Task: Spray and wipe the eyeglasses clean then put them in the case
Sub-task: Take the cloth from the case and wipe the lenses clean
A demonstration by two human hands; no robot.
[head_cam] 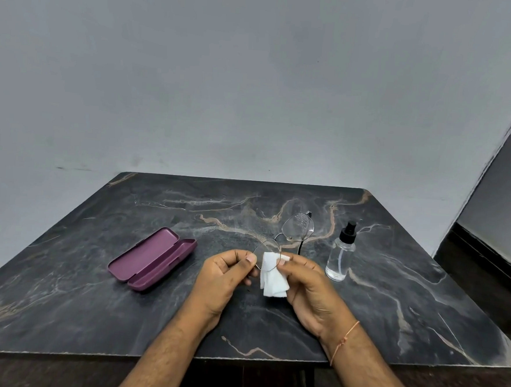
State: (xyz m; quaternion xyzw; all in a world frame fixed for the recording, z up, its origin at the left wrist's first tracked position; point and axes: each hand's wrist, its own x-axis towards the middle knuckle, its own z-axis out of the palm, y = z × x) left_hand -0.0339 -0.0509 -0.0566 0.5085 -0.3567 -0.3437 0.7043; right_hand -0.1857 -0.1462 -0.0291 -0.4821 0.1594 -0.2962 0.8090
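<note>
Thin metal-rimmed eyeglasses (pixel 298 227) hang above the middle of the dark marble table (pixel 89 302), held between both hands. My left hand (pixel 227 277) pinches the rim of the near lens at its left edge. My right hand (pixel 308 284) pinches a folded white tissue (pixel 274 280) against that same lens. The far lens shows spray droplets. The purple glasses case (pixel 153 258) lies open on the table, left of my hands. A clear spray bottle (pixel 341 253) with a black nozzle stands upright to the right.
A grey wall rises behind the table. A dark floor and a wall corner show at the right edge. Bare table surface lies to the far left and to the right of the bottle.
</note>
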